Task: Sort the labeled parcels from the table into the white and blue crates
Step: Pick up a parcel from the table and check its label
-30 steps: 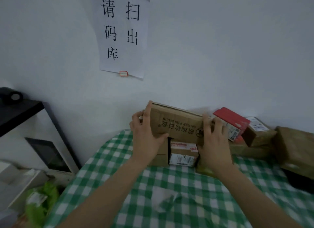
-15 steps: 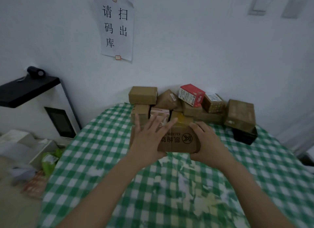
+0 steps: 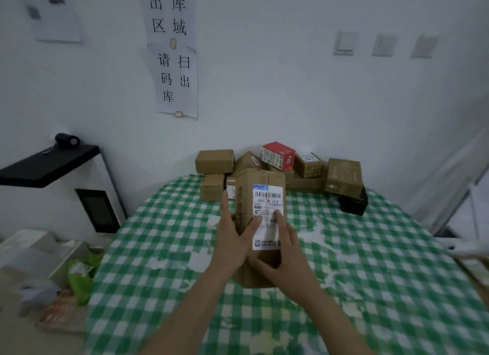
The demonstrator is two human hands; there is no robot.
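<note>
Both hands hold a tall brown cardboard parcel (image 3: 248, 185) upright over the green-and-white checked tablecloth (image 3: 370, 262), with its white shipping label (image 3: 267, 195) facing the camera. The left hand (image 3: 232, 240) grips the parcel's left edge, thumb on the label. The right hand (image 3: 287, 254) clasps the lower front. Other brown cardboard boxes (image 3: 214, 161) sit piled by the wall.

- A parcel pile (image 3: 214, 162) lined the far edge against the wall (image 3: 264, 103), a black box (image 3: 353, 205) at its right end.
- The held parcel (image 3: 254, 185) screened the pile's middle.
- Bare counter (image 3: 158, 248) lay open outside the left hand (image 3: 232, 246) and right hand (image 3: 287, 258).
</note>
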